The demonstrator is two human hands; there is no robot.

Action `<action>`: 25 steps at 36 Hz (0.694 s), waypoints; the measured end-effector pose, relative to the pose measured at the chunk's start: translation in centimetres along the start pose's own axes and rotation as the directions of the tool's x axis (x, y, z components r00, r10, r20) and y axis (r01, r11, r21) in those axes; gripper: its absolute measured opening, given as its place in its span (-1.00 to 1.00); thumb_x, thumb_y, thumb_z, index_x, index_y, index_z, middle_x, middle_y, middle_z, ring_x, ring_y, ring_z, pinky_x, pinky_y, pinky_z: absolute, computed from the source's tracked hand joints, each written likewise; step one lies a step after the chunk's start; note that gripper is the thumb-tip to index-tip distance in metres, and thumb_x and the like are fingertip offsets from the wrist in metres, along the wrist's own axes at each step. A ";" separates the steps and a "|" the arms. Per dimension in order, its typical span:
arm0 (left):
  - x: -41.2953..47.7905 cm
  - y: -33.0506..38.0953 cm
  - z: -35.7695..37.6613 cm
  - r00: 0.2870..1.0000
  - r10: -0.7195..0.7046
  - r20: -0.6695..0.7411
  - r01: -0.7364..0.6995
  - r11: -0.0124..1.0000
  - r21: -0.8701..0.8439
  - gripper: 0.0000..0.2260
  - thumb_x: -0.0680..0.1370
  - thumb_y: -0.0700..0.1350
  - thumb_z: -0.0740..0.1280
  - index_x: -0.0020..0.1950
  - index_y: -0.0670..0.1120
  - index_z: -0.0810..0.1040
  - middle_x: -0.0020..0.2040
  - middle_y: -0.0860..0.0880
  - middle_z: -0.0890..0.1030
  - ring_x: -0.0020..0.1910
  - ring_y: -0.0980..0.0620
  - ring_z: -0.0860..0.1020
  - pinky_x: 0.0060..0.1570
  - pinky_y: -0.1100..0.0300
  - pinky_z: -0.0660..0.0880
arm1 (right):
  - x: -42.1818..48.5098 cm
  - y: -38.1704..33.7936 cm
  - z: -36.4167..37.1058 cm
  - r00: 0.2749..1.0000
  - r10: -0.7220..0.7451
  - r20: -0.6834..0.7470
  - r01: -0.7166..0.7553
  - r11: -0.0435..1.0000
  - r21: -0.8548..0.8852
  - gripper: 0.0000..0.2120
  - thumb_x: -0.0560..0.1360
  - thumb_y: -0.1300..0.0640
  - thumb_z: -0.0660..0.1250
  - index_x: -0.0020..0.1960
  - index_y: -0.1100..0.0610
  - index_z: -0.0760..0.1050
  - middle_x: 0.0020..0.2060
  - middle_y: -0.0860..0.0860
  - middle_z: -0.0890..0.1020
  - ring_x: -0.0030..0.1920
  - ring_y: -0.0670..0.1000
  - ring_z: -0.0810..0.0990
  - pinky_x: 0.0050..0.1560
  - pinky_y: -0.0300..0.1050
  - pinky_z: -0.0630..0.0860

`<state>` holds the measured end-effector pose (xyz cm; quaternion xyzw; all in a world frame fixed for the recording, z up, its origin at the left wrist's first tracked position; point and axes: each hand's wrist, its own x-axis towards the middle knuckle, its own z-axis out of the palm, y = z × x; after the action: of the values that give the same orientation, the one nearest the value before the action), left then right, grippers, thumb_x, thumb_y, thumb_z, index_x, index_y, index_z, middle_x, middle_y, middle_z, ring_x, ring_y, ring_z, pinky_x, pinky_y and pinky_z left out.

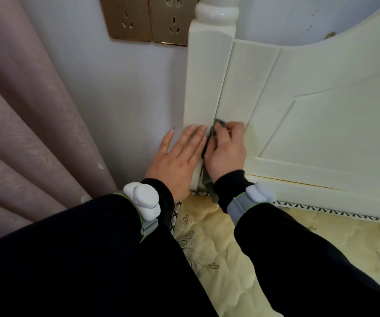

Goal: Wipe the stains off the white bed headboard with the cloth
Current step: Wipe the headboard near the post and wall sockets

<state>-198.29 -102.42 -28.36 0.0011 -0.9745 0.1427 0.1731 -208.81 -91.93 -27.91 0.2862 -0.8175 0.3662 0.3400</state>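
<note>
While L fingers [190, 136] flat, R fingers [235, 131] round cloth [219, 122]

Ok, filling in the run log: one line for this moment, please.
stage: wipe | right hand: grips cloth against headboard | left hand: flat on corner post

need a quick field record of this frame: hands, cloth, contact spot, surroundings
left hand: left hand flat, fingers straight, resting low on the corner post
right hand: right hand grips the cloth, pressing it to the headboard
cloth: grey, bunched; a tail hangs below the hand
contact spot: low down, at the seam between post and panel
headboard: white, panelled; no stain can be made out
surroundings: wall sockets upper left, curtain left, mattress below
</note>
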 end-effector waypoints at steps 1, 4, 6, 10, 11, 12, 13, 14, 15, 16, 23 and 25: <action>0.2 0.0 -0.1 1.000 0.007 -0.014 -0.007 1.000 0.009 -0.17 0.46 -0.10 0.18 0.65 -0.18 -0.17 0.65 -0.12 -0.23 0.63 -0.11 -0.21 0.56 -0.21 -0.18 | -1.2 0.4 0.3 0.998 0.016 0.059 -0.015 1.000 -0.016 -0.82 0.48 0.26 0.32 0.06 0.28 0.60 -0.01 0.20 0.51 -0.21 0.17 0.56 -0.32 -0.07 0.52; 0.5 -0.1 -0.3 0.999 -0.005 -0.032 0.005 1.000 0.002 -0.20 0.48 -0.15 0.17 0.64 -0.18 -0.17 0.65 -0.11 -0.22 0.63 -0.10 -0.21 0.56 -0.21 -0.18 | -4.5 2.5 0.3 0.970 0.100 0.220 -0.082 0.993 -0.090 -0.82 0.43 0.32 0.36 0.02 0.26 0.60 -0.03 0.18 0.50 -0.28 0.21 0.55 -0.35 0.01 0.58; 0.5 -0.1 -0.2 0.999 -0.006 -0.031 0.006 1.000 0.000 -0.18 0.47 -0.17 0.19 0.64 -0.18 -0.18 0.65 -0.11 -0.24 0.63 -0.10 -0.22 0.56 -0.21 -0.19 | -5.2 3.9 -0.7 0.959 0.193 0.208 -0.170 0.978 -0.125 -0.83 0.42 0.32 0.39 0.01 0.26 0.61 -0.04 0.18 0.51 -0.29 0.22 0.56 -0.35 0.04 0.58; 0.0 0.0 0.1 1.000 0.003 -0.007 -0.003 0.999 0.038 -0.13 0.45 -0.16 0.21 0.64 -0.18 -0.24 0.64 -0.12 -0.28 0.62 -0.11 -0.25 0.55 -0.21 -0.23 | -2.2 4.0 -2.5 0.981 0.190 -0.039 -0.193 0.978 -0.078 -0.85 0.48 0.27 0.37 0.03 0.26 0.61 -0.04 0.20 0.53 -0.22 0.18 0.55 -0.31 -0.05 0.54; -0.1 0.0 0.1 1.000 0.000 0.000 0.000 0.999 0.039 -0.12 0.45 -0.14 0.22 0.64 -0.18 -0.24 0.64 -0.12 -0.28 0.62 -0.11 -0.25 0.55 -0.21 -0.23 | -1.0 3.4 -2.6 0.982 0.165 -0.094 -0.170 0.984 -0.052 -0.84 0.49 0.25 0.35 0.05 0.26 0.61 -0.03 0.21 0.53 -0.19 0.15 0.55 -0.28 -0.09 0.51; -0.1 0.1 0.1 1.000 -0.003 0.007 0.003 0.999 0.039 -0.11 0.44 -0.13 0.22 0.64 -0.18 -0.23 0.64 -0.12 -0.29 0.62 -0.11 -0.25 0.55 -0.21 -0.22 | -0.1 2.6 -2.5 0.983 0.130 -0.130 -0.135 0.990 -0.028 -0.82 0.49 0.25 0.35 0.06 0.25 0.61 -0.02 0.21 0.53 -0.16 0.12 0.55 -0.24 -0.14 0.49; -0.1 0.1 0.1 1.000 -0.005 0.015 0.004 0.999 0.038 -0.11 0.43 -0.11 0.21 0.64 -0.17 -0.22 0.64 -0.13 -0.29 0.62 -0.12 -0.26 0.55 -0.22 -0.21 | 0.6 1.8 -2.1 0.986 0.091 -0.139 -0.093 0.996 -0.009 -0.80 0.49 0.25 0.34 0.08 0.26 0.61 -0.01 0.22 0.54 -0.13 0.10 0.55 -0.21 -0.18 0.46; -0.1 0.0 0.1 1.000 -0.002 0.020 0.001 0.999 0.043 -0.12 0.43 -0.09 0.20 0.64 -0.17 -0.21 0.64 -0.13 -0.28 0.62 -0.12 -0.26 0.55 -0.23 -0.20 | 1.0 0.9 -1.5 0.991 0.053 -0.122 -0.053 0.999 0.004 -0.78 0.48 0.25 0.33 0.10 0.27 0.61 0.00 0.22 0.54 -0.12 0.09 0.55 -0.20 -0.19 0.46; -0.1 -0.1 0.1 1.000 -0.003 0.024 0.001 0.999 0.049 -0.12 0.43 -0.07 0.20 0.64 -0.17 -0.20 0.64 -0.13 -0.27 0.62 -0.12 -0.26 0.55 -0.23 -0.20 | 1.1 0.1 -0.8 0.995 0.027 -0.096 -0.026 1.000 0.015 -0.77 0.48 0.25 0.33 0.11 0.28 0.61 0.01 0.22 0.54 -0.12 0.11 0.56 -0.21 -0.18 0.47; -0.2 -0.2 0.1 1.000 -0.003 0.025 0.001 0.999 0.054 -0.12 0.43 -0.06 0.21 0.64 -0.17 -0.19 0.64 -0.13 -0.26 0.62 -0.12 -0.26 0.55 -0.24 -0.19 | 0.8 -0.4 -0.2 0.997 0.024 -0.067 -0.022 0.999 0.027 -0.77 0.49 0.27 0.33 0.11 0.29 0.60 0.02 0.22 0.53 -0.13 0.12 0.57 -0.23 -0.16 0.48; -0.2 -0.5 0.2 0.999 -0.004 0.045 0.000 0.997 0.072 -0.13 0.45 -0.09 0.22 0.65 -0.16 -0.19 0.64 -0.11 -0.28 0.62 -0.12 -0.27 0.53 -0.22 -0.25 | -4.7 3.4 0.1 0.951 0.100 0.293 -0.079 0.993 -0.082 -0.77 0.39 0.33 0.38 0.04 0.25 0.59 0.00 0.19 0.50 -0.29 0.22 0.55 -0.32 0.01 0.58; -0.2 -0.2 0.3 0.998 -0.024 0.057 0.021 0.998 0.056 -0.12 0.44 -0.11 0.21 0.64 -0.16 -0.22 0.63 -0.12 -0.32 0.61 -0.12 -0.29 0.54 -0.22 -0.24 | -6.3 4.7 -0.5 0.925 0.156 0.348 -0.119 0.985 -0.126 -0.74 0.37 0.33 0.42 0.06 0.24 0.61 -0.01 0.18 0.51 -0.32 0.23 0.55 -0.35 0.01 0.58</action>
<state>-198.21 -102.72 -28.59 0.0211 -0.9746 0.1676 0.1467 -208.17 -87.52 -34.37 0.2719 -0.9013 0.2888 0.1741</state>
